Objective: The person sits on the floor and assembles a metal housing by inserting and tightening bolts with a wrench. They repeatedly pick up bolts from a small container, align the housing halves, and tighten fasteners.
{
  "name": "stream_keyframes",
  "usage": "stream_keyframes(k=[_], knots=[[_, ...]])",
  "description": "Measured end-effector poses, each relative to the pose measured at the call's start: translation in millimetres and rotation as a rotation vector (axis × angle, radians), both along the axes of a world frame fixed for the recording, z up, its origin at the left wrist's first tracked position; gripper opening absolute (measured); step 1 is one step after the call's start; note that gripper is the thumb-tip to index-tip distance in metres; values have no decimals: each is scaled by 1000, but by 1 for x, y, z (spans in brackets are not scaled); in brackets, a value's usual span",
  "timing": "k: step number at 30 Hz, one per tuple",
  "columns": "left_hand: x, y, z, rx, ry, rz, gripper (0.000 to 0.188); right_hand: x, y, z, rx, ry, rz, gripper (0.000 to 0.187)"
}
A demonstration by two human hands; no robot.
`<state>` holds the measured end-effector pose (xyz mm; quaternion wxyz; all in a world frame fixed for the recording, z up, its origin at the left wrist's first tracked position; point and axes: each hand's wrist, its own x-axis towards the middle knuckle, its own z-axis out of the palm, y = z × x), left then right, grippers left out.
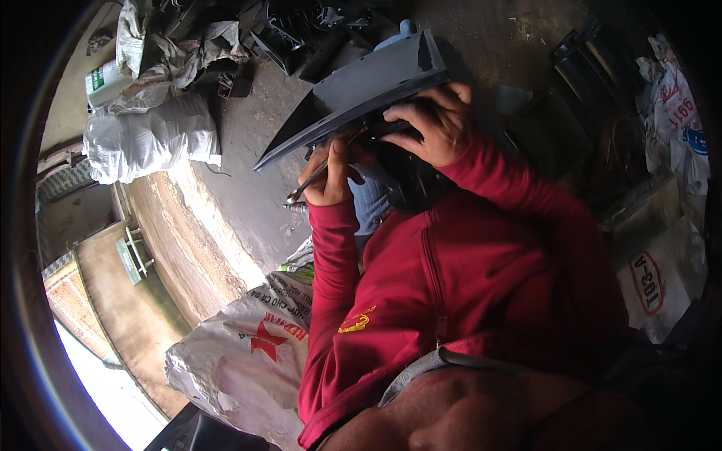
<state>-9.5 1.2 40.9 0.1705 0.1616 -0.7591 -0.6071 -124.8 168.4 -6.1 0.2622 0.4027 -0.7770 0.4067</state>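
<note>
A long dark-grey panel (372,79) with a raised rim is tilted across my lap, its narrow end pointing left. My left hand (329,177) is closed around a slim metal tool (299,189), whose shiny rounded end sticks out to the left; its kind is not clear. The tool's other end runs under the panel's near edge, where shadow hides it. My right hand (436,124) grips the panel's near edge toward its right end, thumb and fingers bent around it. Below the edge, between the hands, hangs a black piece (410,177), partly hidden.
White woven sacks stand at the left: a wrapped bundle (154,139) and a large sack (241,353) beside my left arm. Black parts (308,34) lie piled on the floor ahead. More dark parts (594,56) and a printed white bag (681,113) are on the right.
</note>
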Motion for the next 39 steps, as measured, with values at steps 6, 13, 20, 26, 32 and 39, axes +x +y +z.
stream_keyframes(k=[6, 13, 20, 26, 32, 39], knots=[[5, 6, 27, -489, 74, -4, 21, 3, 3, 6, -28, -10, 10, 43], [-9, 11, 11, -930, 135, -64, 17, -21, 29, -3, -411, 92, 121, 73], [-43, 30, 34, -1272, -220, -175, 16, -57, 17, -5, -237, -103, 232, 120], [-32, 0, 9, -1176, 149, -122, 11, -60, 23, 3, -75, 12, 183, 105], [-14, 5, -4, -657, 8, -14, 13, -67, 24, -4, -125, 6, 278, 99], [3, -2, -21, -390, -14, -8, 39, -66, 23, 0, -121, -47, 317, 97]])
